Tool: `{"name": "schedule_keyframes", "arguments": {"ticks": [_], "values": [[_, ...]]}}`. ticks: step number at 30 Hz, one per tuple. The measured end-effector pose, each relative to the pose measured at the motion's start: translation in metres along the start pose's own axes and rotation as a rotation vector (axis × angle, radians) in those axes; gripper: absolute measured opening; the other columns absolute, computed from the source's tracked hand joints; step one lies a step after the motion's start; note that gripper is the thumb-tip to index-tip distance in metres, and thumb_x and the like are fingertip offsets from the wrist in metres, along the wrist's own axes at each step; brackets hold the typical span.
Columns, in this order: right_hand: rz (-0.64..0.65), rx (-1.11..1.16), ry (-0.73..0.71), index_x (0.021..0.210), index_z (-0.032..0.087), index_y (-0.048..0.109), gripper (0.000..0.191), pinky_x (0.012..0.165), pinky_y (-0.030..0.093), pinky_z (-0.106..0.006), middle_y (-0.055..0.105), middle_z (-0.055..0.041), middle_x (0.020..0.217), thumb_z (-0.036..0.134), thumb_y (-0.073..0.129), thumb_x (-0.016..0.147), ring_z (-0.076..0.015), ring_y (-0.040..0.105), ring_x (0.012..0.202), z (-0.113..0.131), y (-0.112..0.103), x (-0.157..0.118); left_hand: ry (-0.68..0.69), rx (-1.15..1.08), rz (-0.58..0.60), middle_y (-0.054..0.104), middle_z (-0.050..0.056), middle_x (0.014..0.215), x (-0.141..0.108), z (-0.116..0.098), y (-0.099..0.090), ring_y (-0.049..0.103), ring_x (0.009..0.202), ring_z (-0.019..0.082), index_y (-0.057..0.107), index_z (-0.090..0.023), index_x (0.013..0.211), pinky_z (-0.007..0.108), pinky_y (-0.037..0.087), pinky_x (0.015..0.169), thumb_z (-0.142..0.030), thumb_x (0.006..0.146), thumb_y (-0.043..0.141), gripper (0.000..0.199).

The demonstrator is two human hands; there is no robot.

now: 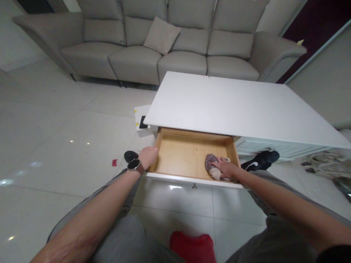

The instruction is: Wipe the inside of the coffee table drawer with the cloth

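A wooden drawer (181, 157) with a white front and a small round knob (194, 186) is pulled out from under a white table (219, 102). Inside it, at the right end, lies a crumpled grey and beige cloth (211, 163). My right hand (225, 168) presses on this cloth with its fingers over it. My left hand (148, 156), below a wristwatch, is closed round the left side wall of the drawer near the front corner.
Behind the table stands a long grey sofa (131, 58) with a cushion (161, 35). A white box (144, 132) is left of the table. Below are a red object (193, 248), a red scrap (114, 162) and a black shoe (260, 160).
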State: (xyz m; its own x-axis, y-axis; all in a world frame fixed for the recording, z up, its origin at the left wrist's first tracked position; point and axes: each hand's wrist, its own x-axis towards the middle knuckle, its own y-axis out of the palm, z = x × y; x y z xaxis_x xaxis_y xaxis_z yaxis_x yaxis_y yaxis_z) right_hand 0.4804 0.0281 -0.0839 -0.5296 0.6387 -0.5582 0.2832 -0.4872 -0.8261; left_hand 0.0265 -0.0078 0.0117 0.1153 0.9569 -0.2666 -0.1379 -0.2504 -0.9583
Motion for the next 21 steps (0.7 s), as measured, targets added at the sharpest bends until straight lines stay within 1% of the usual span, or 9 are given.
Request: {"name": "schedule_keyframes", "arguments": {"ticks": [4, 8, 13, 17, 21], "values": [[-0.016, -0.035, -0.047, 0.16, 0.034, 0.034, 0.097, 0.103, 0.042, -0.057, 0.033, -0.0225, 0.156, 0.029, 0.078, 0.074, -0.0424, 0.041, 0.133, 0.016, -0.005, 0.004, 0.01, 0.018, 0.001, 0.074, 0.022, 0.099, 0.0, 0.0, 0.0, 0.073, 0.098, 0.031, 0.067, -0.005, 0.115, 0.037, 0.056, 0.082, -0.004, 0.089, 0.043, 0.036], [-0.037, -0.061, -0.091, 0.158, 0.034, 0.037, 0.095, 0.098, 0.047, -0.054, 0.038, -0.0225, 0.152, 0.031, 0.081, 0.075, -0.0422, 0.043, 0.132, 0.04, -0.017, 0.018, 0.025, 0.033, 0.002, 0.074, 0.022, 0.098, 0.001, 0.0, 0.001, 0.073, 0.097, 0.032, 0.067, -0.004, 0.113, 0.038, 0.056, 0.08, -0.002, 0.089, 0.039, 0.037], [-0.03, -0.132, -0.107, 0.158, 0.037, 0.036, 0.101, 0.097, 0.049, -0.052, 0.035, -0.0215, 0.155, 0.033, 0.086, 0.071, -0.0428, 0.043, 0.133, 0.077, -0.039, 0.048, 0.016, -0.008, 0.017, 0.074, 0.022, 0.1, 0.001, 0.002, 0.003, 0.073, 0.1, 0.031, 0.066, -0.005, 0.116, 0.036, 0.056, 0.083, -0.005, 0.09, 0.043, 0.035], [-0.028, -0.157, -0.164, 0.157, 0.037, 0.038, 0.096, 0.099, 0.049, -0.051, 0.036, -0.0199, 0.157, 0.039, 0.086, 0.074, -0.0419, 0.043, 0.135, 0.109, -0.057, 0.075, 0.0, -0.025, 0.021, 0.075, 0.02, 0.1, 0.0, 0.004, 0.004, 0.073, 0.1, 0.029, 0.064, -0.007, 0.122, 0.034, 0.055, 0.085, -0.008, 0.089, 0.047, 0.038], [-0.037, -0.164, -0.21, 0.156, 0.039, 0.039, 0.093, 0.096, 0.05, -0.051, 0.037, -0.0182, 0.156, 0.043, 0.084, 0.075, -0.0418, 0.043, 0.134, 0.145, -0.072, 0.1, 0.0, -0.026, 0.015, 0.074, 0.021, 0.1, 0.0, 0.004, 0.004, 0.073, 0.1, 0.029, 0.064, -0.006, 0.122, 0.035, 0.056, 0.085, -0.008, 0.088, 0.046, 0.038]]}}
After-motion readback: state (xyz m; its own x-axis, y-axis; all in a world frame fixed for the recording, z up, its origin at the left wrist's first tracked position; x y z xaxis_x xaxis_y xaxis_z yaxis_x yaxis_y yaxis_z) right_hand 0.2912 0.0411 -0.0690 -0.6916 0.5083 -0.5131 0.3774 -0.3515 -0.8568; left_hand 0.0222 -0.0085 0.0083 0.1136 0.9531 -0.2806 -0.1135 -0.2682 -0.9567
